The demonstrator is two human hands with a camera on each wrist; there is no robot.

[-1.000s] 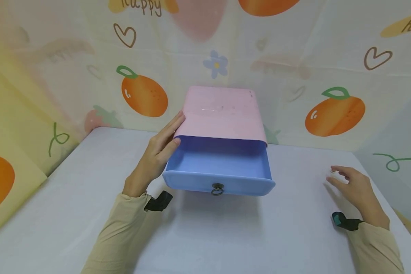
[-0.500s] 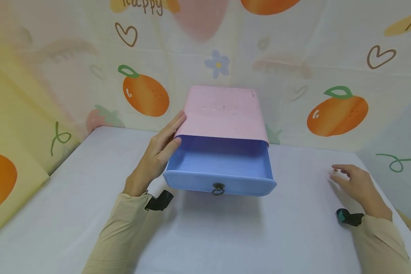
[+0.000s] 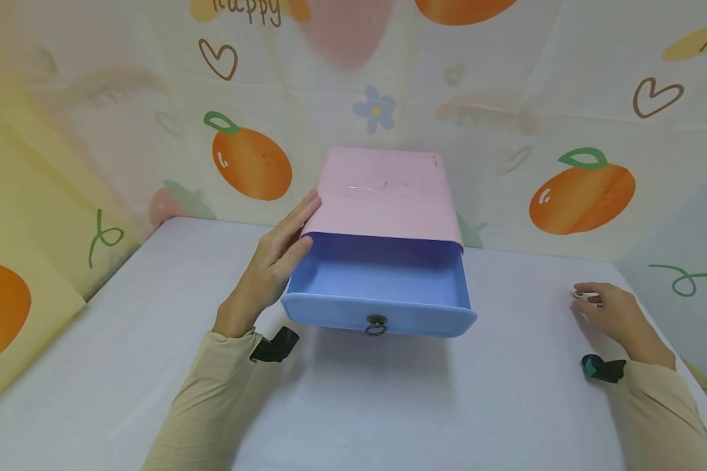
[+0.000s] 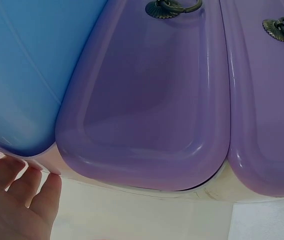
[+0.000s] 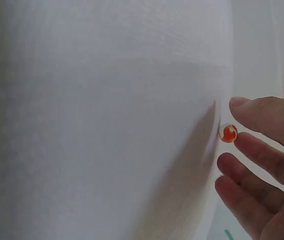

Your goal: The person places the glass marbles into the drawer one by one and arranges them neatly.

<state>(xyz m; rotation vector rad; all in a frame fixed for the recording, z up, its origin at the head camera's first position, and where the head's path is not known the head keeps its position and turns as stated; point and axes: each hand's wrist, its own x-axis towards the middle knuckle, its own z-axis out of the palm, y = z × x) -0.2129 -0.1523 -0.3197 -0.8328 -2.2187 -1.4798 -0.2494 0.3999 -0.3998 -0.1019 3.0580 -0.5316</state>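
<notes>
A pink drawer cabinet stands on the table with its top blue drawer pulled out; nothing shows inside. My left hand rests along the cabinet's left side, fingers mostly straight. In the left wrist view, the fingertips of that hand touch the pink edge beside the blue drawer. At the right of the table is my right hand, its thumb and fingertips around a small marble with an orange swirl. A small gap appears between thumb and marble; the forefinger lies right by it.
Below the blue drawer are two shut purple drawers with metal ring pulls. The blue drawer's ring pull faces me. A white cloth covers the table, and a fruit-print cloth hangs behind it.
My right hand has shifted slightly to the right and away from me, and its thumb and fingers have drawn closer around the marble. The left hand stays on the cabinet.
</notes>
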